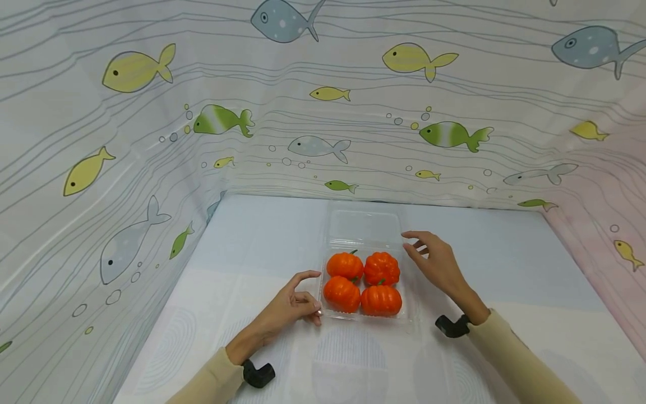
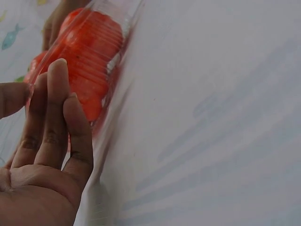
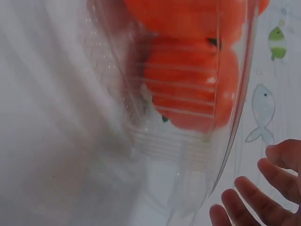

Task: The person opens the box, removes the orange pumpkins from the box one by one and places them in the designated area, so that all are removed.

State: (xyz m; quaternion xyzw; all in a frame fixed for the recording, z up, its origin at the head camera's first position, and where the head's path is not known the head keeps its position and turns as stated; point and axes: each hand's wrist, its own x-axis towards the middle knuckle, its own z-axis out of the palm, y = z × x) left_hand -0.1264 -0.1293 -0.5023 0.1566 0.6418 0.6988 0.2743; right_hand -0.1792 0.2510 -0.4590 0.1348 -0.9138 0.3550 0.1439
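Note:
A clear plastic clamshell container (image 1: pixel 367 317) lies on the table with its lid (image 1: pixel 364 225) folded back, away from me. Several small orange pumpkins (image 1: pixel 381 301), ribbed and with green stems, fill it in two rows. At the front left corner, my left hand (image 1: pixel 287 308) pinches the rim between thumb and fingers, while its index finger stretches along the left side. The thumb tip (image 2: pixel 21 98) meets the rim in the left wrist view. To the right of the hinge, my right hand (image 1: pixel 435 261) hovers with its fingers spread and holds nothing.
The table (image 1: pixel 242 235) bears a pale cloth with grey arc patterns. A fish-print curtain (image 1: pixel 282 168) encloses the back and both sides. Black wrist straps (image 1: pixel 258 375) show at both cuffs.

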